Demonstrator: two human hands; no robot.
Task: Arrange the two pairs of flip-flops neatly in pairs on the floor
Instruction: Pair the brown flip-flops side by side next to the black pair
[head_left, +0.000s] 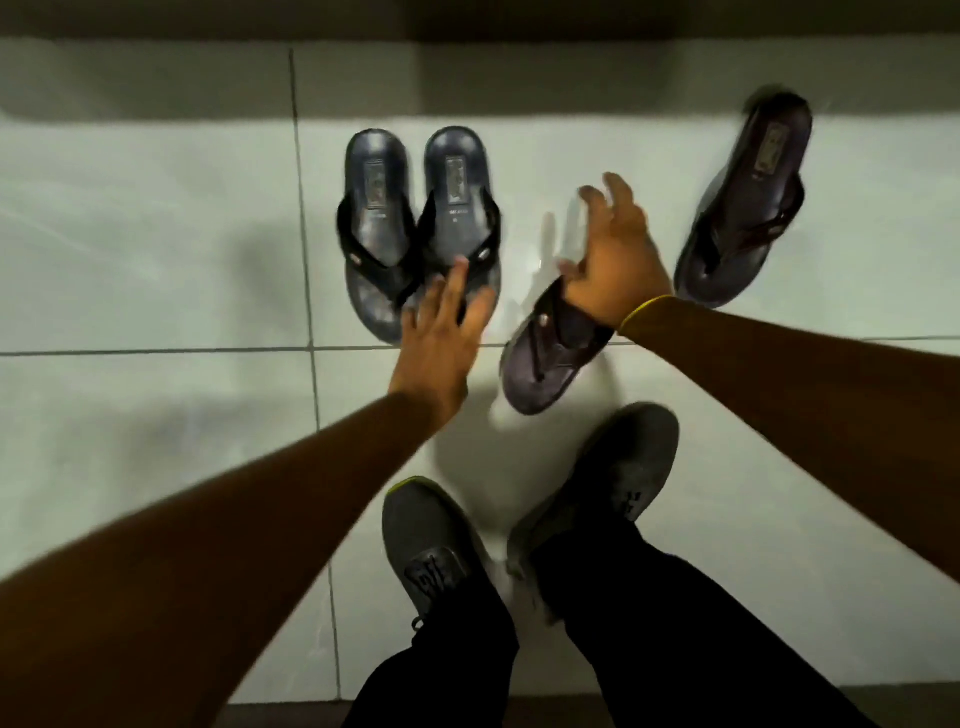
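- Standing nearest: two grey knit sneakers (441, 540) on glossy pale tile floor (156, 405).
- Left hand (441, 332), fingers spread, holding nothing, over the toe of the bluish flip-flop pair (415, 218), set side by side.
- Right hand (618, 260), splayed and empty, above one dark flip-flop (545, 358).
- Its mate (748, 202) lies well apart, tilted.
- Insole labels unreadable.

Both forearms are bare, with no sleeves in view. A thin yellow band (645, 307) circles the wrist of the right hand (613, 260); the left hand (441, 332) wears nothing. Black trousers (649, 623) cover the legs, above grey knit sneakers (431, 545), the left one edged in yellow-green at the toe.
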